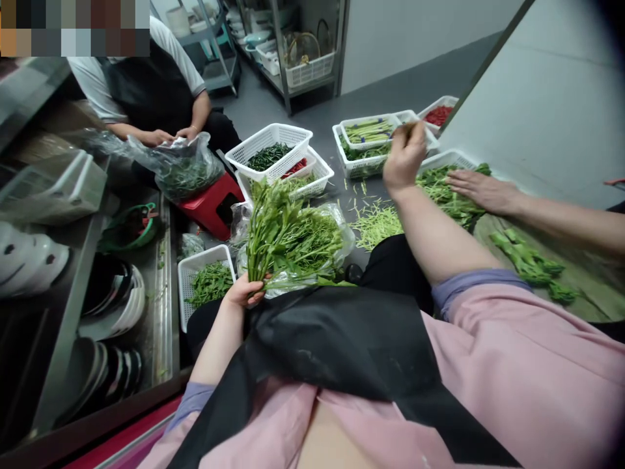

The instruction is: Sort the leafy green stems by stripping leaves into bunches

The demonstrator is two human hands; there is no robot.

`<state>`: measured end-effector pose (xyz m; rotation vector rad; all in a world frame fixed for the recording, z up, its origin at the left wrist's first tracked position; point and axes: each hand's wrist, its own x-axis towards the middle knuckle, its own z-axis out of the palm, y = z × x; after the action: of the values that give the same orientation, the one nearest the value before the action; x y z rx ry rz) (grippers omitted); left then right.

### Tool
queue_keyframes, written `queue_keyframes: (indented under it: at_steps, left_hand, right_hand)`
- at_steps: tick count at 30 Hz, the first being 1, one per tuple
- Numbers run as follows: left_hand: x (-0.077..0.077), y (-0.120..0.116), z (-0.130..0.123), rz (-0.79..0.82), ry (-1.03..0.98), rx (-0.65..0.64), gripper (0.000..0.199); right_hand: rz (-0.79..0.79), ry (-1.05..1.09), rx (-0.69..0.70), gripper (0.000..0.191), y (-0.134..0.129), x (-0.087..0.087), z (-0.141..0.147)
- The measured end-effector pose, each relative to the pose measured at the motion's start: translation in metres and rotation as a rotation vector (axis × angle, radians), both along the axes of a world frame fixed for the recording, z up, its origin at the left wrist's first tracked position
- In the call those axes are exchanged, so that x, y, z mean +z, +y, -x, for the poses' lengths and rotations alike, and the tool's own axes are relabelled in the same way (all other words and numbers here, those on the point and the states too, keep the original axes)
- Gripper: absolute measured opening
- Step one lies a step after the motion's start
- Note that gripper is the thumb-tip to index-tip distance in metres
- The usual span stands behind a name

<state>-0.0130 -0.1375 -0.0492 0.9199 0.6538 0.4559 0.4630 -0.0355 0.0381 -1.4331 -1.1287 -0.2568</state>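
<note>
My left hand [245, 290] is closed around the stems of a bunch of leafy green vegetables [267, 228], held upright with the leaves at the top. Just behind it, more loose greens [315, 238] lie on a clear plastic bag [346, 228]. My right hand [406, 156] is raised in front of the baskets, its fingers curled together; what they hold, if anything, is hidden. Below that hand a pile of thin pale-green trimmings [375, 227] is spread on the floor.
A co-worker's hand [481, 189] rests on greens in a basket at right, near broccoli-like stems [527, 264]. Another person [151, 91] sits by a red stool [215, 205]. White baskets [293, 135] hold green and red peppers. Metal shelving [73, 312] with plates stands left.
</note>
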Motion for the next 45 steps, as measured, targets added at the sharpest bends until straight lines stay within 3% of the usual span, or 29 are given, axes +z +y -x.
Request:
queue_keyframes:
  at_steps: [2, 5, 7, 10, 13, 15, 19, 25, 27, 31, 34, 39, 42, 45]
  left_hand:
    - [0.007, 0.001, -0.006, -0.043, 0.059, 0.031, 0.043]
    - [0.017, 0.001, -0.012, -0.080, 0.094, 0.068, 0.046]
    - [0.019, 0.000, -0.012, -0.093, 0.097, 0.070, 0.049]
    - [0.019, -0.002, -0.010, -0.090, 0.090, 0.103, 0.051]
    - [0.017, -0.003, -0.008, -0.041, 0.069, 0.143, 0.055]
    - [0.017, -0.003, -0.008, -0.012, 0.044, 0.167, 0.056]
    - [0.020, -0.002, -0.009, 0.022, -0.019, 0.232, 0.053]
    - [0.017, 0.000, -0.012, 0.089, -0.115, 0.245, 0.047]
    - [0.017, 0.000, -0.014, 0.100, -0.141, 0.236, 0.045]
    - [0.017, 0.002, -0.023, 0.126, -0.180, 0.225, 0.038]
    - [0.018, 0.005, -0.029, 0.150, -0.168, 0.217, 0.032]
    - [0.019, 0.010, -0.037, 0.142, -0.135, 0.197, 0.031]
    - [0.020, 0.013, -0.042, 0.134, -0.123, 0.187, 0.028]
    - [0.023, 0.016, -0.046, 0.139, -0.116, 0.167, 0.027]
  right_hand:
    - [0.193, -0.150, 0.222, 0.019, -0.013, -0.026, 0.044]
    - [0.690, -0.340, 0.572, 0.017, -0.039, -0.077, 0.108]
    - [0.967, -0.386, 0.720, 0.020, -0.055, -0.108, 0.138]
    - [1.153, -0.436, 0.851, 0.017, -0.070, -0.138, 0.159]
    - [1.209, -0.483, 0.893, 0.016, -0.072, -0.147, 0.157]
    - [1.157, -0.502, 0.867, 0.023, -0.069, -0.145, 0.146]
    - [0.880, -0.403, 0.765, 0.032, -0.068, -0.127, 0.115]
    - [0.623, -0.098, 0.570, 0.036, -0.087, -0.068, 0.095]
    - [0.570, -0.077, 0.615, 0.034, -0.093, -0.046, 0.101]
    - [0.659, -0.138, 0.943, 0.028, -0.103, -0.017, 0.120]
    - [0.734, -0.152, 1.049, 0.025, -0.109, -0.011, 0.129]
    - [0.734, 0.006, 0.896, 0.030, -0.119, -0.009, 0.125]
    - [0.733, 0.110, 0.932, 0.029, -0.122, -0.005, 0.121]
    - [0.742, 0.011, 0.955, 0.026, -0.125, -0.006, 0.121]
